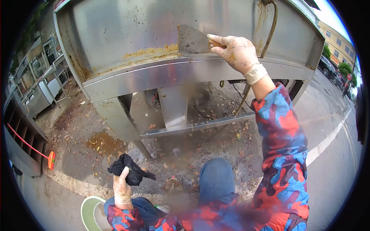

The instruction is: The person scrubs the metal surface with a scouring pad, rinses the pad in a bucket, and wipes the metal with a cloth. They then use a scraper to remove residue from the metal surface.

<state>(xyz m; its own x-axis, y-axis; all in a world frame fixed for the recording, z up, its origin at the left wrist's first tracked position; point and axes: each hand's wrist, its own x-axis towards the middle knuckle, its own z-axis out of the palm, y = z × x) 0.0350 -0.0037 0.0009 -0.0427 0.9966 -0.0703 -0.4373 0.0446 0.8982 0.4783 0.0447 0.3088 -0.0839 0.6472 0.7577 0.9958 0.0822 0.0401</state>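
Note:
My right hand (pixel 239 54), in a stained white glove, is closed round the wooden handle of a wide scraper (pixel 192 40). The scraper's flat blade lies against the back panel of a stainless steel unit (pixel 131 30), just above its ledge. Left of the blade, a strip of yellow-brown grime (pixel 150 51) runs along the panel's bottom. Low at the left, my left hand (pixel 122 186), also gloved, grips a crumpled black cloth (pixel 133 170) in front of my knee.
A pale green basin (pixel 92 211) stands beside my left leg. A hose (pixel 273 30) hangs down the panel at the right. An orange-headed tool with a red handle (pixel 51 159) leans at far left. Leaves and a brown puddle (pixel 104 144) lie on the ground.

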